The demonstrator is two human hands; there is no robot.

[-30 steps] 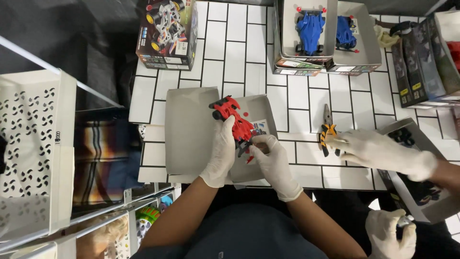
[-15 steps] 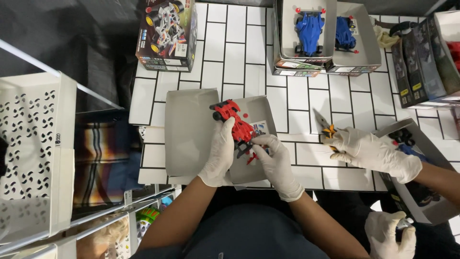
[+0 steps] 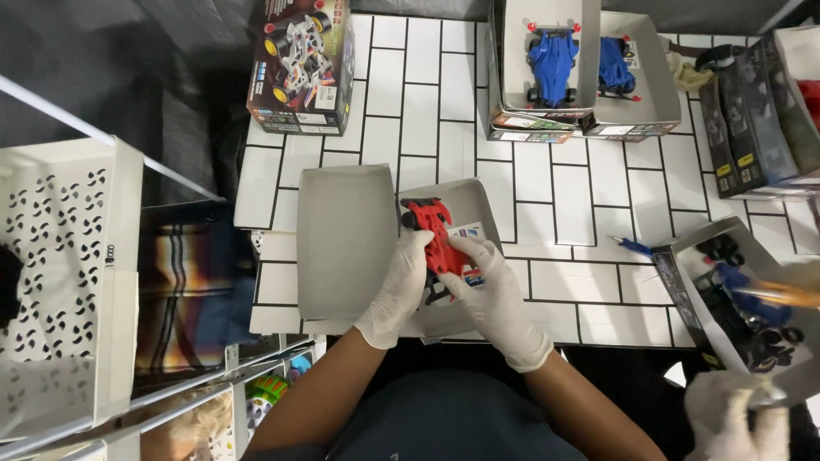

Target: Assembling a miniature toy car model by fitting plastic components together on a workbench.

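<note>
A red toy car (image 3: pixel 436 243) is held between both gloved hands above the right half of an open grey cardboard box (image 3: pixel 346 239), which rests on a white tiled table (image 3: pixel 564 196). The left hand (image 3: pixel 400 286) is closed around the car's left side, with the fingers wrapped up against its body. The right hand (image 3: pixel 491 294) is closed on the car's lower right side, its fingertips pressed onto the red shell. The car's front end projects upward beyond both hands, and a black wheel is visible at its upper left. A small printed card (image 3: pixel 470 232) lies in the box just beside the right hand.

At the far edge of the table, two blue toy cars (image 3: pixel 551 55) are seated in open boxes. A closed printed kit box (image 3: pixel 301 68) lies to the upper left. At the right edge, another person's gloved hand (image 3: pixel 735 423) is seen near a box of dark parts (image 3: pixel 735 307). A white perforated basket (image 3: pixel 60 273) stands at the left.
</note>
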